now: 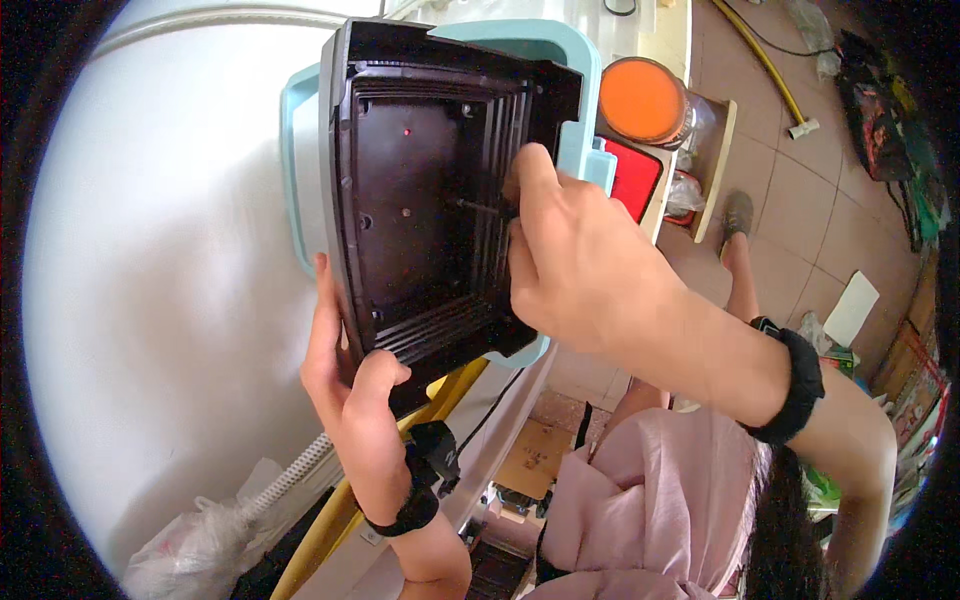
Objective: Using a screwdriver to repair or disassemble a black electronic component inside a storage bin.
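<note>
A black plastic housing (pixel 415 255), a shallow open casing with ribbed inner walls and several small screw posts, is tilted toward me. My left hand (pixel 360 375) is closed on its lower left corner, with the thumb over the rim and the fingers along the outer side. At the housing's right wall, my right hand (pixel 570 240) is closed around a thin tool with a metal shaft (pixel 482 207), like a screwdriver's. The shaft points left into the casing; its handle is hidden by my fingers. A small red dot shows on the casing's floor.
Behind the housing is a pale blue plastic tub (pixel 575 50). To its right stand an orange-lidded container (pixel 643 100), a red item (pixel 632 178) and an open drawer (pixel 715 170). A white wall (pixel 180 200) is on the left; a plastic bag (pixel 190 540) lies below it.
</note>
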Tool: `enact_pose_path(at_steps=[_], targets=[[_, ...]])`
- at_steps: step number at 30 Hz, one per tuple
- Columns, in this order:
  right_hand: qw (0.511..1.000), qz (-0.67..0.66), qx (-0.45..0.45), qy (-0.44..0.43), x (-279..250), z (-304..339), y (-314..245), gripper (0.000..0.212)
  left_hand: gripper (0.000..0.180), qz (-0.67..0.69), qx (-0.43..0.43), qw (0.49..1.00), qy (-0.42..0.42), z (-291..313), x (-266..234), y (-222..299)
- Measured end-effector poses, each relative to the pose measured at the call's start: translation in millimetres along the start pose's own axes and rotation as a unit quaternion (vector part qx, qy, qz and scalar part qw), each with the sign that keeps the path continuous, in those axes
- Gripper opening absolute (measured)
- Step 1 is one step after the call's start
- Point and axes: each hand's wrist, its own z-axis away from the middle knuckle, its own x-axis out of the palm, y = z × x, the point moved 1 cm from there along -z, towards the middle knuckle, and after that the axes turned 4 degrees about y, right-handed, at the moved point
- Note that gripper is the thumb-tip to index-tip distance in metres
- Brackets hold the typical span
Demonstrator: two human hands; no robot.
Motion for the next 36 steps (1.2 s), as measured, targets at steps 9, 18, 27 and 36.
enact_pose_path(at_steps=[9, 18, 27, 36], targets=[[0.943, 0.176, -0.241, 0.147, 0, 7, 6, 0.017, 0.083, 0.016, 0.015, 1.000, 0.002, -2, -2, -3], [0.996, 0.045, -0.075, 0.021, -5, 6, 2, 0.030, 0.083, -0.002, 0.021, 1.000, -0.007, -3, -3, -4], [0.988, 0.035, -0.128, 0.073, -2, 8, 2, 0.032, 0.086, 0.020, 0.032, 0.999, -0.018, -4, -3, -4], [0.992, 0.006, -0.102, 0.072, -5, 7, -3, 0.027, 0.084, 0.011, 0.028, 0.999, -0.018, -5, -4, -4]])
